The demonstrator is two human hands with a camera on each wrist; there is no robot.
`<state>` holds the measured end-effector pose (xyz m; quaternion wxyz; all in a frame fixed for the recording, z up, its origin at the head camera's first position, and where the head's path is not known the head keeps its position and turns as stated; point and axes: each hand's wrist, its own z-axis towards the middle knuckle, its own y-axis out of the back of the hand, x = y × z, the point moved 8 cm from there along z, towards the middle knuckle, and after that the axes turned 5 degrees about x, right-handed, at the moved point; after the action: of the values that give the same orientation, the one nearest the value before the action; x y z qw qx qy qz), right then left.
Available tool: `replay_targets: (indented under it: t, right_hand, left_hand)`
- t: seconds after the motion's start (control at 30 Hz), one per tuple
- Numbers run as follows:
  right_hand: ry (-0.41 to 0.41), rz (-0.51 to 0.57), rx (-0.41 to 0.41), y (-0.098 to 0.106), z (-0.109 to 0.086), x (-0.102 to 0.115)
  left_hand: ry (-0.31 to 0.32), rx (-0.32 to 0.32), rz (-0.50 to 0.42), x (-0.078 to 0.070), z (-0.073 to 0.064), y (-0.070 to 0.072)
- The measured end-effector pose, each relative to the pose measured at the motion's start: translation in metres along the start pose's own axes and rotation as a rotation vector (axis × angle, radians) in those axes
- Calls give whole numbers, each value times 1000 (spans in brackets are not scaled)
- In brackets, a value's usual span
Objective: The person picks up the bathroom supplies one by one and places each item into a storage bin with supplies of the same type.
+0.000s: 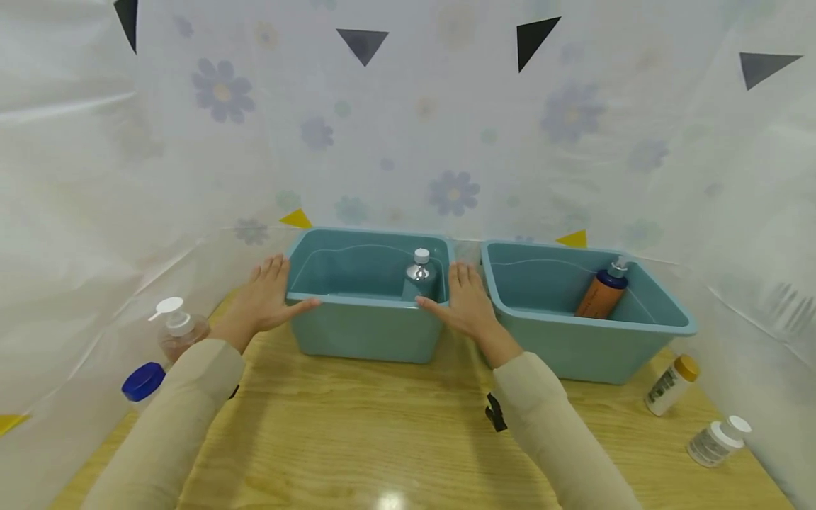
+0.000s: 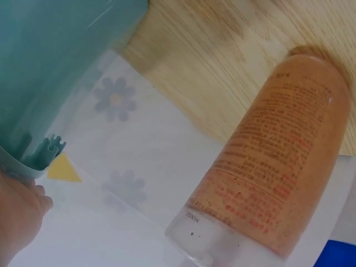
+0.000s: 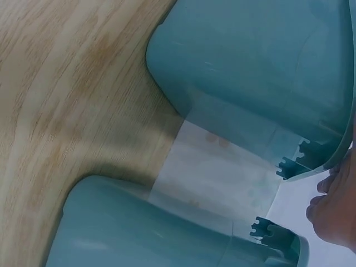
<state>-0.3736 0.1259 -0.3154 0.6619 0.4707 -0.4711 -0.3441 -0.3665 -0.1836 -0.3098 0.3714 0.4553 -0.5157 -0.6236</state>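
Evenly set: a touch at each end of the left bin (image 1: 363, 331)

The left grip (image 1: 263, 299) lies wide, its fingers extended along the bin's left end and its thumb spread over the front rim; the right grip (image 1: 468, 301) mirrors this at the right end. Neither appears curled round anything, though the fingertips are partly hidden, so how firmly they press I cannot tell.

The bin stands upright on the surface (image 1: 357, 439), with the right bin (image 1: 567, 347) beside it across a narrow gap. It looks like stiff, smooth plastic, probably light and slightly slippery. The rim at both short ends seems the best hold, kept level, as the white-capped bottle (image 1: 421, 275) inside its right end could slide or topple.

Farther out, a pump bottle (image 1: 599, 296) leans in the right bin. A clear dispenser (image 1: 180, 329) and a blue-capped container (image 1: 143, 382) are at left; a yellow-capped bottle (image 1: 671, 386) and a white bottle (image 1: 715, 442) are at right.
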Motion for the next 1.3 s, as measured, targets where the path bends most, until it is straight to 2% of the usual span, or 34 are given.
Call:
replay_targets:
  t: [0.13, 0.6, 0.83, 1.13, 1.3]
  right_hand:
    - [-23, 9, 21, -4, 2, 2]
    - [-26, 24, 88, -13, 0, 4]
    - [-29, 7, 83, -10, 0, 6]
    - [-30, -75, 69, -6, 0, 5]
    - [-37, -71, 58, -6, 0, 3]
  left_hand:
    - [8, 17, -14, 2, 2, -3]
    - [20, 20, -72, 8, -2, -7]
    - [31, 15, -101, 10, 0, -11]
    - [37, 19, -68, 5, 0, -10]
    - [38, 19, -56, 4, 2, -11]
